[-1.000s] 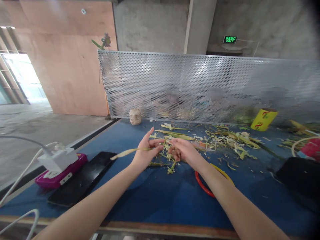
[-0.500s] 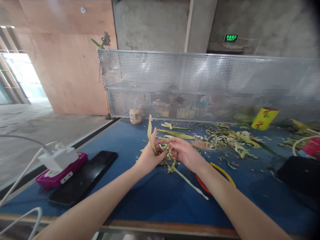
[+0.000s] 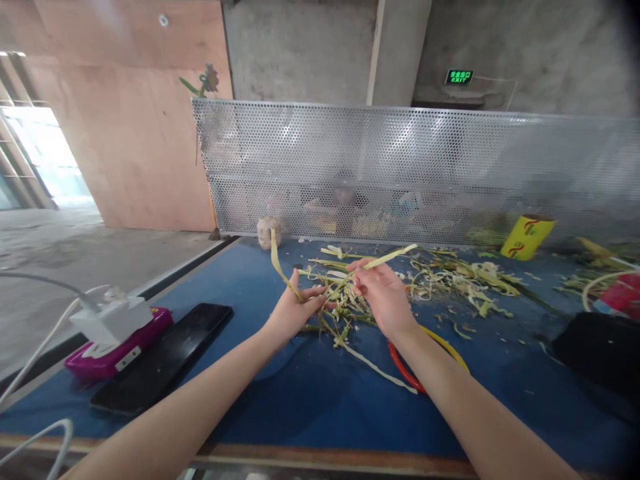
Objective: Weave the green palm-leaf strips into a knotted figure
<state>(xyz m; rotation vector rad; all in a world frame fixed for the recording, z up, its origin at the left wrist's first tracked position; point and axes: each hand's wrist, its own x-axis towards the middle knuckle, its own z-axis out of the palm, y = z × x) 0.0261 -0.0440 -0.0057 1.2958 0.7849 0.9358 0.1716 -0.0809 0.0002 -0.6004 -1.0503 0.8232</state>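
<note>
My left hand (image 3: 286, 312) is closed around a yellow-green leaf strip (image 3: 277, 261), whose long end curves up past my thumb. In my right hand (image 3: 387, 299), pinched between thumb and fingers, is a pale green strip (image 3: 394, 255) of leaf or stalk pointing up to the right. Between the hands lies a knotted tangle of plant strips (image 3: 346, 308), partly hidden by the left fingers. From its lower side a thin pale stem (image 3: 384, 372) trails across the blue tabletop (image 3: 300, 413).
Red and yellow rings (image 3: 400, 363) lie under my right forearm. Shredded plant scraps (image 3: 465, 277) spread behind, near a yellow roll (image 3: 527, 237) and a perforated metal screen (image 3: 400, 167). At left are a phone (image 3: 165, 357) and a purple power strip (image 3: 120, 343).
My hands have moved apart. My right hand has shifted right and up, and a pale green strip now shows in it. The left hand has moved slightly left, its leaf strip leaning further left.
</note>
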